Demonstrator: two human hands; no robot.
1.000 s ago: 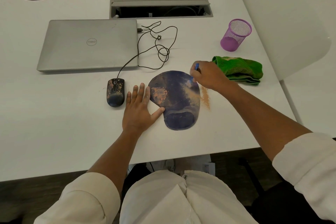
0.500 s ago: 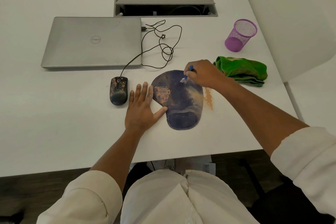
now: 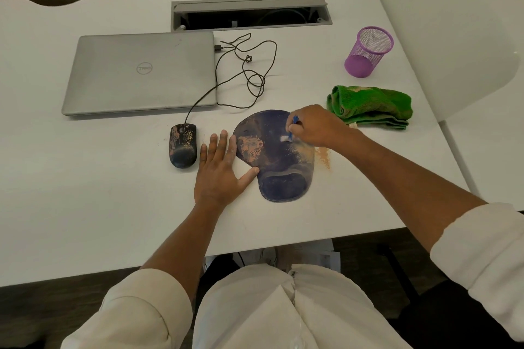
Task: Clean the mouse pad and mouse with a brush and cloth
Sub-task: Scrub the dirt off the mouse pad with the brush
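the right hand curls its fingers round a small blue-handled brush, the pale bristles down on the upper right part of the dark blue mouse pad. the brush handle pokes up between the thumb and fingers, and most of it is hidden inside the grip. the left hand lies flat on the white desk just left of the pad, fingers straight and slightly spread, holding nothing; the tip of its forefinger and its thumb touch the pad's left edge.

the pad sits near the middle of the desk with its raised wrist rest toward the person. an orange-brown smear of dust covers its left part, and a paler dusty band runs down its right side. a streak of the same orange dust lies on the desk just off the pad's right edge.

the mouse – black, speckled with orange dirt – lies just left of the left hand, apart from it, its cable looping back to a closed grey laptop. a folded green cloth rests right of the pad, just beyond the right hand's wrist. behind it stands a purple mesh cup.
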